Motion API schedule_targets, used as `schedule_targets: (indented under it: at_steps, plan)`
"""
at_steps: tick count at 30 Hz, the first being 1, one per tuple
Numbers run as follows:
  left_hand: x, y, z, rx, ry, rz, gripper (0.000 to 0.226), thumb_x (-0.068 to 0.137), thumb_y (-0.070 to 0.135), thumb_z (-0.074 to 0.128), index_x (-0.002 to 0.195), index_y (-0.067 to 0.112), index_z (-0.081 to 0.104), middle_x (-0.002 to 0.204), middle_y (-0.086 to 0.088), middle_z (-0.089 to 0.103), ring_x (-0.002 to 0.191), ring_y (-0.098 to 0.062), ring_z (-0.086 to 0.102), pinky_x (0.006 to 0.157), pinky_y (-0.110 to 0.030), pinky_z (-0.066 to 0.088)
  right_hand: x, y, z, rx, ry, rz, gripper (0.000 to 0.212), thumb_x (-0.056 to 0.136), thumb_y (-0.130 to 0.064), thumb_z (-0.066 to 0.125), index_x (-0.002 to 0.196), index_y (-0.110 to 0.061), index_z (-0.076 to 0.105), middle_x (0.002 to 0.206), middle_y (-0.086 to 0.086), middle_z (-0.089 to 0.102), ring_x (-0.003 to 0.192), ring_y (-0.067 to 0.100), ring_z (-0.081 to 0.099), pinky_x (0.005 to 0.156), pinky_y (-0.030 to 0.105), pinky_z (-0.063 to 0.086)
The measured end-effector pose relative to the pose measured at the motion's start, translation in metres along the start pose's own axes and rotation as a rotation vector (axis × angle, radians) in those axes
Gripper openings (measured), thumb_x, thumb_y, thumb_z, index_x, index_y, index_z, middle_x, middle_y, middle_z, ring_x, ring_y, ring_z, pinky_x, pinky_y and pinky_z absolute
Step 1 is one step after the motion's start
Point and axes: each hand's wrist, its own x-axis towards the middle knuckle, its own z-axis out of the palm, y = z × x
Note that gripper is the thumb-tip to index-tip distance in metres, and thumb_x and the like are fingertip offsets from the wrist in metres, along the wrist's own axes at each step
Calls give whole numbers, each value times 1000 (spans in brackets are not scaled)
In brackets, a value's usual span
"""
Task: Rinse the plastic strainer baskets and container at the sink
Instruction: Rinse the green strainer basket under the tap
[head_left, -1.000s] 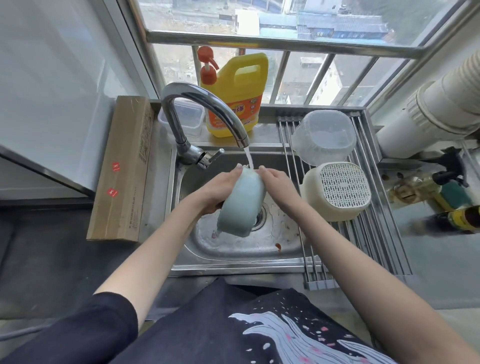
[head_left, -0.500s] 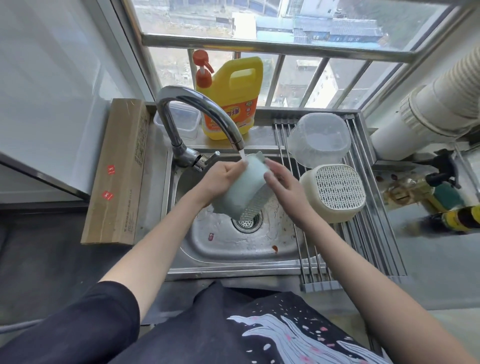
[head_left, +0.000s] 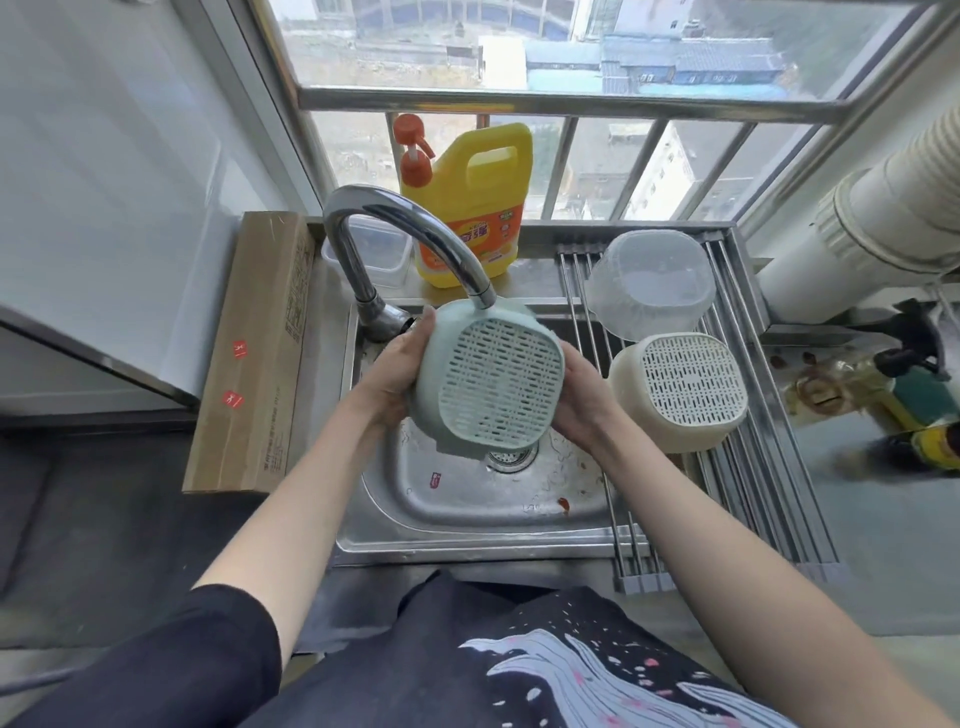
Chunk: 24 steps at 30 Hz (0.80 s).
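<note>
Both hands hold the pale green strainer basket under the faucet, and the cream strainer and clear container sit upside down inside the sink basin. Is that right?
Not quite. In the head view, the cream strainer and clear container sit upside down on the drying rack to the right of the sink, not inside the basin. The rest holds: left hand and right hand hold the pale green strainer basket under the faucet.

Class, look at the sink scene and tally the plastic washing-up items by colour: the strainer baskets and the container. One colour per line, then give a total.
Pale green strainer basket, held over the sink in both hands: 1
Cream strainer basket, upside down on the drying rack: 1
Clear container, upside down on the rack: 1
Total: 3
</note>
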Motion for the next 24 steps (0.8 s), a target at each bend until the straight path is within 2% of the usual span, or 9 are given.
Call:
schedule_targets:
  at_steps: [4,8,10,14,15,18,20,22,24]
  plan:
    - [-1,-6,11,-333,-53,-159,48,93,46,42,107,11,71,114,-12,68,108,-26,63,97,-43,49,6,1,14,314,275,56,13,98,-18,51,98,-8,59,99,12,65,90,26,63,86,46,55]
    - [-7,-20,6,-462,-109,-193,36,74,34,73,102,11,75,109,-9,70,114,-24,60,106,-39,37,5,0,14,449,545,303,31,98,-20,47,115,-4,66,112,11,70,104,28,66,93,43,52]
    - [-9,-25,11,-532,-144,-207,40,87,38,56,115,11,67,115,-12,67,117,-27,56,104,-46,38,-2,3,17,453,592,418,32,98,-23,44,115,-9,66,113,10,69,106,30,64,92,46,52]
    - [-8,-28,21,-581,-133,-212,57,97,47,35,144,14,38,138,-15,46,128,-33,37,108,-52,24,-6,14,19,439,542,419,31,100,-15,39,118,-9,64,109,18,69,97,38,66,51,59,53]
    - [-8,-26,22,-585,-127,-201,58,97,46,36,145,14,35,138,-15,45,128,-33,36,109,-50,23,-6,16,19,432,542,397,30,100,-12,40,116,-6,64,102,20,70,88,38,70,43,57,52]
    - [-6,-17,25,-520,-70,-200,49,97,42,36,133,12,49,125,-13,60,115,-30,56,98,-47,44,-18,15,18,327,591,346,23,99,-2,37,99,-2,60,73,19,67,44,29,65,32,37,48]
    - [-4,-12,26,-404,-16,-193,46,101,43,30,124,13,57,116,-11,66,103,-26,63,86,-42,53,-28,8,14,47,621,309,24,96,3,29,92,-3,52,65,12,58,37,15,57,35,21,43]
    - [2,-9,27,-242,38,-187,50,100,48,28,119,15,60,111,-8,67,98,-24,64,81,-39,53,-31,-1,11,-371,716,53,25,96,-1,30,110,-4,50,95,9,57,75,10,58,60,20,43]
    - [7,-6,32,-79,68,-186,54,99,52,26,112,17,64,104,-8,69,91,-24,63,73,-36,50,-33,-20,20,-615,646,-301,31,100,-12,38,130,-12,44,123,3,51,108,9,48,87,21,40]
